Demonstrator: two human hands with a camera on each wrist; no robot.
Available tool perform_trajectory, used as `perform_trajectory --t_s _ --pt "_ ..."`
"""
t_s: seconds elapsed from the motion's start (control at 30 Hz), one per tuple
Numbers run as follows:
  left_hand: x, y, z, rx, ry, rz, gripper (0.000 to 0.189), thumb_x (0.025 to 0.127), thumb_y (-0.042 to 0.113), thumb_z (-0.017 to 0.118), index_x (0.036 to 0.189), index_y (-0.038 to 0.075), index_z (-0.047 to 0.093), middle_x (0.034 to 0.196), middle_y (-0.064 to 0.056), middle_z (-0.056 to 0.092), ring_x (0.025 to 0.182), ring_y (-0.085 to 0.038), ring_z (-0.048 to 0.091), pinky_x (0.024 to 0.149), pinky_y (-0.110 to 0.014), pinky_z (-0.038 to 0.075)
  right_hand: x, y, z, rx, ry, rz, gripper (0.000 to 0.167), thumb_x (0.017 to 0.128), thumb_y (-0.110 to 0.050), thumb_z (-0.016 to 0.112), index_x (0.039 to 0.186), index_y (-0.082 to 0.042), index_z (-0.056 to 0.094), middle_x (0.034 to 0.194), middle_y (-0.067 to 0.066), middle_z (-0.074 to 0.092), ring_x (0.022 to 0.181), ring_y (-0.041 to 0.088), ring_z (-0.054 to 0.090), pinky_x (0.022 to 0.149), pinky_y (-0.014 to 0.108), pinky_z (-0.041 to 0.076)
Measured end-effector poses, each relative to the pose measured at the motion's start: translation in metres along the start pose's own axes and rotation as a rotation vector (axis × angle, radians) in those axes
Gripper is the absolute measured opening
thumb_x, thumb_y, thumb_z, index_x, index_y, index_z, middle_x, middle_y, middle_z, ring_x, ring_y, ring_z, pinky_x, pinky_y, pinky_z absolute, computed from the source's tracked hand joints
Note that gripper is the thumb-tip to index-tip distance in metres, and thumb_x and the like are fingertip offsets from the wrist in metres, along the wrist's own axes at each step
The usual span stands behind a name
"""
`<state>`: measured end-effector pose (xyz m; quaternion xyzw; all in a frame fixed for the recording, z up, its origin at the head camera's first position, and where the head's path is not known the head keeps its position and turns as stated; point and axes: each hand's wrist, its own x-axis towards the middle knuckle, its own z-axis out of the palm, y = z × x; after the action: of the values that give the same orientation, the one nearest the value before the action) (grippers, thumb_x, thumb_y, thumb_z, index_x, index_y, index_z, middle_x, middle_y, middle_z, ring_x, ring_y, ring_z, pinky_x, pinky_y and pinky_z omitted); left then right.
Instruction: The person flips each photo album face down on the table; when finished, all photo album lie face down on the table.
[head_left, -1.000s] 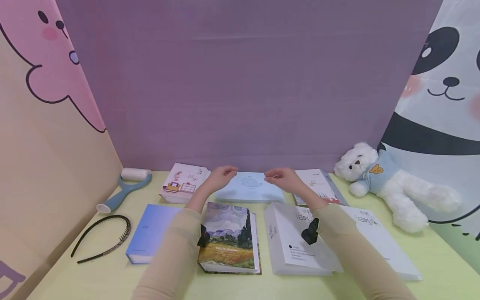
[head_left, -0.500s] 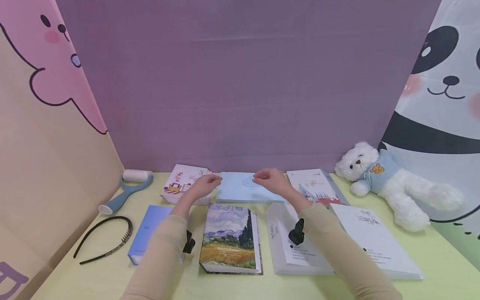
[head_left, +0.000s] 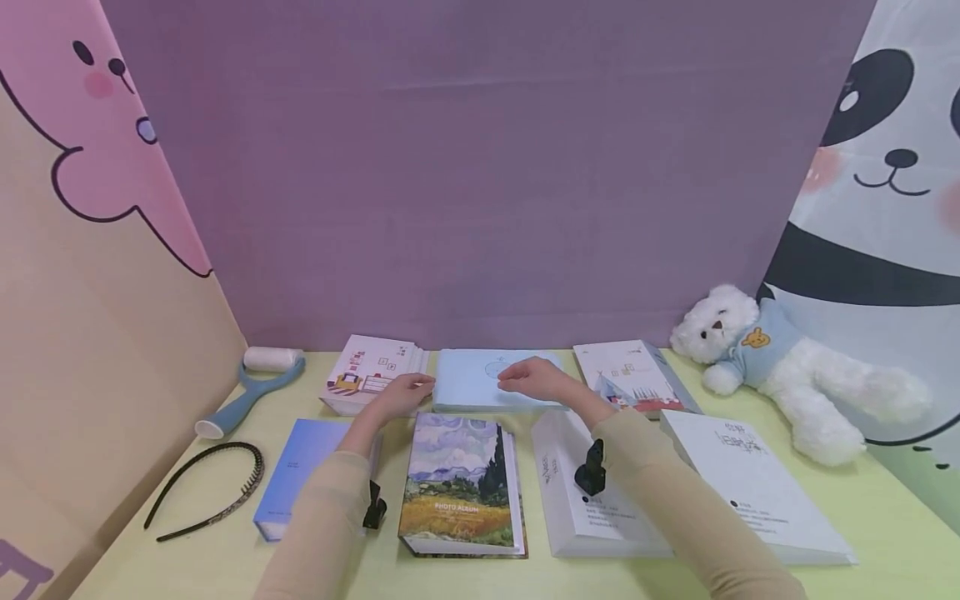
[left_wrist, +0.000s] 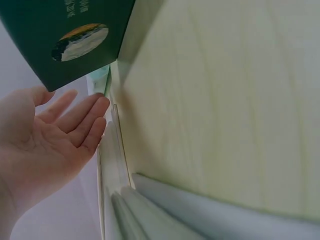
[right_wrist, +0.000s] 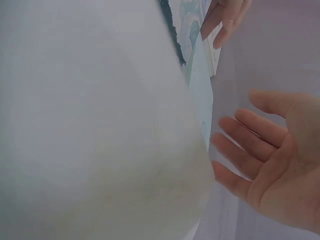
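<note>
A pale blue album (head_left: 465, 379) with a whale drawing lies in the back row. My left hand (head_left: 405, 395) is at its left edge, next to a white album (head_left: 375, 367) printed with a small truck. Its fingers are loosely bent, and the left wrist view shows the palm (left_wrist: 50, 140) with nothing in it. Over the blue album hovers my right hand (head_left: 540, 379), hiding part of the drawing. In the right wrist view this hand (right_wrist: 275, 160) has its fingers spread and holds nothing. In front lies a photo album (head_left: 459, 483) with a painted landscape cover.
A blue album (head_left: 300, 467) and two thick white albums (head_left: 592, 517) (head_left: 757, 483) fill the front row. Another illustrated album (head_left: 630, 375) is at back right. A lint roller (head_left: 255, 387) and headband (head_left: 202, 492) lie left, a white teddy bear (head_left: 780, 358) right.
My left hand has moved left and down, from over the blue album to its left edge. My right hand has shifted left and lower, over the whale drawing. The albums stay put.
</note>
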<state>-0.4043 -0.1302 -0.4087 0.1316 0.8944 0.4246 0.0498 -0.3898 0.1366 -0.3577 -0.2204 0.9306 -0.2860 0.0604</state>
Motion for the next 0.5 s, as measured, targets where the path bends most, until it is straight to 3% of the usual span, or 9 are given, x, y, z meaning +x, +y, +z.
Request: perform_trajectory --t_s 0.3,0.5 --pt "-0.003 -0.005 0.001 -0.029 -0.039 -0.032 0.040 0.101 0.023 0.041 0.133 0.000 0.049 0.125 -0.018 0.059 0.117 -0.031 0.055 0.099 -0.044 0.044 0.011 0.001 0.003 0.006 -0.097 0.013 0.042 0.095 -0.028 0.054 0.129 -0.004 0.056 0.131 0.012 0.057 0.123 0.030 0.051 0.100 0.043 0.043" --pt "-0.001 -0.006 0.003 -0.022 -0.045 -0.026 0.040 0.101 0.025 0.043 0.133 0.002 0.050 0.128 -0.016 0.057 0.119 -0.030 0.053 0.101 -0.045 0.042 0.016 -0.012 0.004 0.061 -0.063 -0.009 0.045 0.096 -0.028 0.052 0.133 -0.002 0.052 0.135 0.014 0.054 0.126 0.032 0.048 0.102 0.045 0.041"
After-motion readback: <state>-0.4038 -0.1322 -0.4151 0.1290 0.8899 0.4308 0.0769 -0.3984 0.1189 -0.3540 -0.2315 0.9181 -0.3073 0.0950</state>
